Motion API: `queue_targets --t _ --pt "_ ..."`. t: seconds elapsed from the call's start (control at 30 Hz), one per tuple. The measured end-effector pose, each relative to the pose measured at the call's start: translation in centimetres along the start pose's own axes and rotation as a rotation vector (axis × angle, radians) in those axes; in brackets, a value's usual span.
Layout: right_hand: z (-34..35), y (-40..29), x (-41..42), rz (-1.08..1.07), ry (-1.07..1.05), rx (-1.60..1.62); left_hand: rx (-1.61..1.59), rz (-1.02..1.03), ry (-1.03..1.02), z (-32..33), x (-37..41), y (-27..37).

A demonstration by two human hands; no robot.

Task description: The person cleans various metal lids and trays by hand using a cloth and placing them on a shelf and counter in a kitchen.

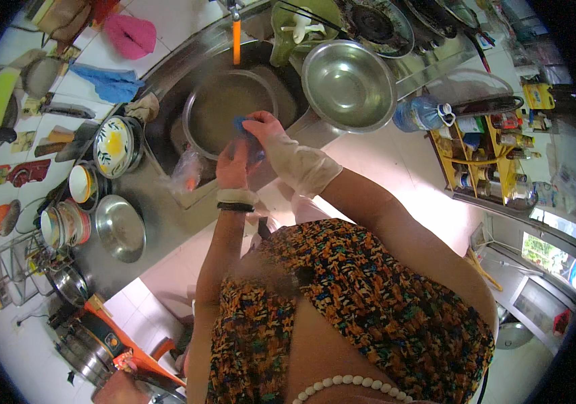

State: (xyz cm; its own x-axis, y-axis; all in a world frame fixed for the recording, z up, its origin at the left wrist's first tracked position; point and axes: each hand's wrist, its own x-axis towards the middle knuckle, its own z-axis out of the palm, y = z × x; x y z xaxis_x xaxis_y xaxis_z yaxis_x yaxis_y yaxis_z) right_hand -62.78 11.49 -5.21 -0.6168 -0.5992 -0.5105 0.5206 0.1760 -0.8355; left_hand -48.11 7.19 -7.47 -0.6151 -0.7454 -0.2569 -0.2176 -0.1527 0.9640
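Observation:
Both of my hands wear thin pinkish gloves with loose pale cuffs, and they meet over the near rim of a metal basin (pixel 232 108) in the sink (pixel 166 121). The basin holds cloudy liquid. My right hand (pixel 268 130) pinches a small blue item (pixel 240 122), whose kind is blurred. My left hand (pixel 232 165) is curled just below, around a dark bluish part between the hands that seems to belong to the same item. A crumpled clear plastic bag (pixel 187 169) with something orange in it lies at the sink's left edge.
An orange-tipped faucet (pixel 236 40) points into the sink. A steel bowl (pixel 349 86) stands right of it, beside a green basin (pixel 280 35) with chopsticks. Stacked dishes (pixel 115 146) and an oval steel dish (pixel 120 228) line the left counter. A large water bottle (pixel 419 113) is at right.

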Motion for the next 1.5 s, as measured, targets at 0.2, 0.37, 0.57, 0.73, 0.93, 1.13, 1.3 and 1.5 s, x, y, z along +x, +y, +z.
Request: queue_targets --t 0.2,0.37,0.57,0.73,0.93,1.13,1.3,1.5 --pt "-1.2 -1.5 7.3 -0.06 0.123 -0.406 -0.66 -0.381 0.394 0.4 5.9 1.6" --pt "-7.4 10.1 16.5 -0.206 0.209 -0.806 -0.617 -0.357 0.378 -0.8 7.2 -3.1" --pt "-7.3 9.8 16.8 -0.026 0.187 -0.688 -0.763 -0.498 0.411 -2.4 6.7 -6.0" --pt "-1.4 3.3 15.2 -0.112 -0.016 -1.014 -0.329 -0.119 0.148 -6.5 8.1 -15.4" --pt "2.3 4.5 16.9 -0.267 0.017 -1.345 -0.229 -0.156 0.107 -5.6 8.3 -8.5" --pt "5.1 9.7 19.7 -0.415 -0.598 -1.845 -0.886 -0.542 0.319 -4.8 6.5 -5.7" --pt "3.3 9.3 19.9 -0.325 -0.082 -1.565 -0.535 -0.276 0.16 -3.2 6.2 -8.6" --pt "2.6 9.0 19.1 -0.522 -0.365 -1.843 -0.803 -0.434 0.32 -1.7 8.9 -9.9"
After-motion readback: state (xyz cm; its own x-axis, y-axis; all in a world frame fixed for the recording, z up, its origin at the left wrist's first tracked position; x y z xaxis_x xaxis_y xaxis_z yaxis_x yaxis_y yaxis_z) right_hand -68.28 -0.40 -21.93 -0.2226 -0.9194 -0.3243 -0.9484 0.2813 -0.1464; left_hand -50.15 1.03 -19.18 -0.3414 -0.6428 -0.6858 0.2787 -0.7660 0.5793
